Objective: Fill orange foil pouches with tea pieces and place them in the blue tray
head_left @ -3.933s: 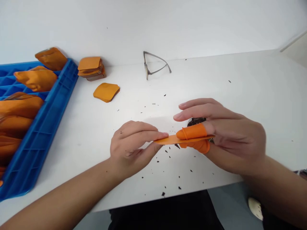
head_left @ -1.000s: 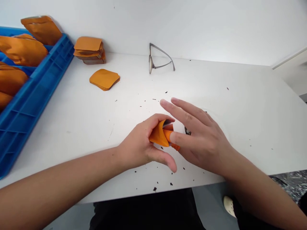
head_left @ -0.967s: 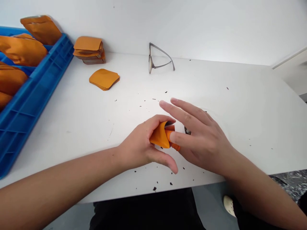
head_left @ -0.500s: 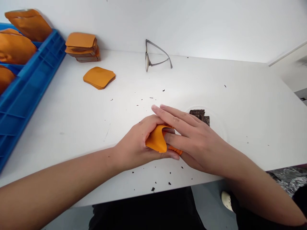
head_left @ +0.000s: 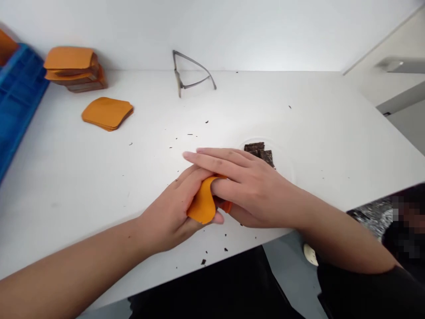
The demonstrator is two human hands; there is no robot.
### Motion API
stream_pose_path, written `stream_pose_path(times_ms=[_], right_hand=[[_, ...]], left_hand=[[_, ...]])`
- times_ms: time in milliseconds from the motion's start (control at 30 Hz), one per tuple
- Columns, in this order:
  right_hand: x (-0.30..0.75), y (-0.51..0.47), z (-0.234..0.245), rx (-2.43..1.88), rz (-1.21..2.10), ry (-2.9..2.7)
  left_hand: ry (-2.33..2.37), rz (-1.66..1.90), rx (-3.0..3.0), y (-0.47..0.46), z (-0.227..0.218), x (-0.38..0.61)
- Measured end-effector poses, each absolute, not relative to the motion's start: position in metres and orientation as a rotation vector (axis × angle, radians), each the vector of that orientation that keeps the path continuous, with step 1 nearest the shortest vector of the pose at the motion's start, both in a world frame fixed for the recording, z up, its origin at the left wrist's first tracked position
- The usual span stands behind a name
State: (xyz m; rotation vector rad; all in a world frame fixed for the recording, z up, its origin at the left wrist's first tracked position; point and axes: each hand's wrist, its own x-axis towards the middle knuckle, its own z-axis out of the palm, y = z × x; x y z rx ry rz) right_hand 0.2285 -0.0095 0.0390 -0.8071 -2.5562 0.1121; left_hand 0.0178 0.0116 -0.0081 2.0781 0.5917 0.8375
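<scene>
My left hand [head_left: 172, 208] is curled around a small orange pouch [head_left: 202, 204], bending it into a cup near the table's front edge. My right hand [head_left: 247, 186] lies over the pouch. Its upper fingers are stretched flat to the left, and its orange-capped fingertips are pushed into the pouch's mouth. What the capped fingers pinch, if anything, is hidden. Just behind my right hand, dark brown pieces [head_left: 260, 152] sit on a clear round dish [head_left: 285, 166].
A flat orange pouch [head_left: 106, 113] lies at back left, with a stack of pouches [head_left: 73, 68] behind it. A blue crate [head_left: 16, 95] stands at the far left. Folded glasses [head_left: 189, 75] rest by the wall. Dark crumbs dot the white table [head_left: 332, 133].
The flat pouch has been bent into a cup in my left hand, and my right hand has closed over it. The view has swung right, uncovering the dark pieces.
</scene>
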Motion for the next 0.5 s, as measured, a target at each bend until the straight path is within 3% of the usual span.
stream_pose_path(times_ms=[233,500], right_hand=[[0.2317,-0.0054,0.0371,-0.777,0.144,-2.52],[0.2327,-0.0144,0.046,-0.888,0.182,-2.67]], left_hand=[[0.497,0.665,2.196,0.01,-0.0028,0.0132],[0.483,0.89,2.058,0.0191,-0.0102,0.0128]])
